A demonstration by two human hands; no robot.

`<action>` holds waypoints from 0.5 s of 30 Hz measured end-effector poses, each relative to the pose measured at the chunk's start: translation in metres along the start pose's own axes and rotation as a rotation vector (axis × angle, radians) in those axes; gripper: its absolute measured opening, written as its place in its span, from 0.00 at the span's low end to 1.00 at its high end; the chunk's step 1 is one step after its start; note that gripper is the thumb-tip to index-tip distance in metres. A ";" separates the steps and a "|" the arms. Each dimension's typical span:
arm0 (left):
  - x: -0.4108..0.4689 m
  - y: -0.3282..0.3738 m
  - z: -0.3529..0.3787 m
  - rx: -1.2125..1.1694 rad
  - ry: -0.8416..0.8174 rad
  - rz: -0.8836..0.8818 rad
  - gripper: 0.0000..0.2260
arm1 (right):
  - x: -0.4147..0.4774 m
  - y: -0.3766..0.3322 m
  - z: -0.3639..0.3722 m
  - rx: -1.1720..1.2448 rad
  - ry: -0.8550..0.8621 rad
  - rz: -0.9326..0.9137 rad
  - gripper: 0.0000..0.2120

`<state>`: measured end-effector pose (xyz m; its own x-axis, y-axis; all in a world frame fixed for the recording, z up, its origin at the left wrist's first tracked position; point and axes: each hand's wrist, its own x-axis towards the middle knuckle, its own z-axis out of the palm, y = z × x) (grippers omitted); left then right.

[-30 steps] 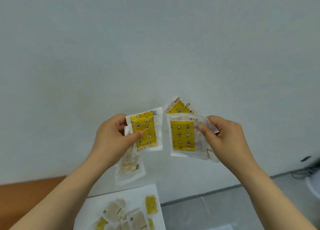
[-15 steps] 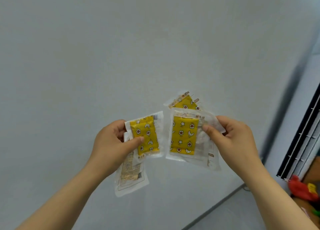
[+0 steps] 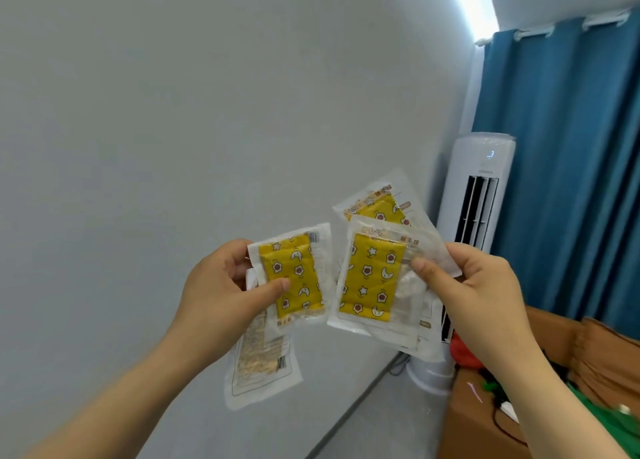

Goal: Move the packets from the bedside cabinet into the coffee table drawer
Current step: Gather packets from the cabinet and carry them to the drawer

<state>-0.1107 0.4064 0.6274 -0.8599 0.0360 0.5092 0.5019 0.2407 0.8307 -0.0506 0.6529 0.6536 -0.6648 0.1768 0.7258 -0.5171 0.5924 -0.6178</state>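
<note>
Pinching in left hand (image 3: 221,296) two clear plastic packets with yellow star-and-moon print (image 3: 294,275), thumb across front one; gripping in right hand (image 3: 478,296) fanned bunch of like packets (image 3: 370,282). Held mid-air before grey wall (image 3: 173,112). Bedside cabinet, coffee table drawer unseen; likely mid-carry, stowing left.

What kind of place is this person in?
Probably a room in a home, perhaps a bedroom or living room: blue curtains hang beside a white floor-standing air conditioner in the corner, and an open cardboard box of clutter sits below.
</note>
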 end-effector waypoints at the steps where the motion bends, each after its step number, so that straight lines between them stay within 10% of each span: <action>1: 0.005 0.001 0.011 -0.014 -0.022 0.005 0.11 | 0.002 0.004 -0.008 -0.009 0.024 0.008 0.07; 15: 0.114 -0.001 0.162 -0.265 -0.375 0.172 0.16 | 0.037 0.062 -0.088 -0.357 0.378 0.102 0.05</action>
<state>-0.2243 0.5672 0.6485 -0.7123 0.4118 0.5684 0.6042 -0.0524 0.7951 -0.0604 0.7654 0.6687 -0.4271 0.4798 0.7664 -0.2006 0.7762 -0.5977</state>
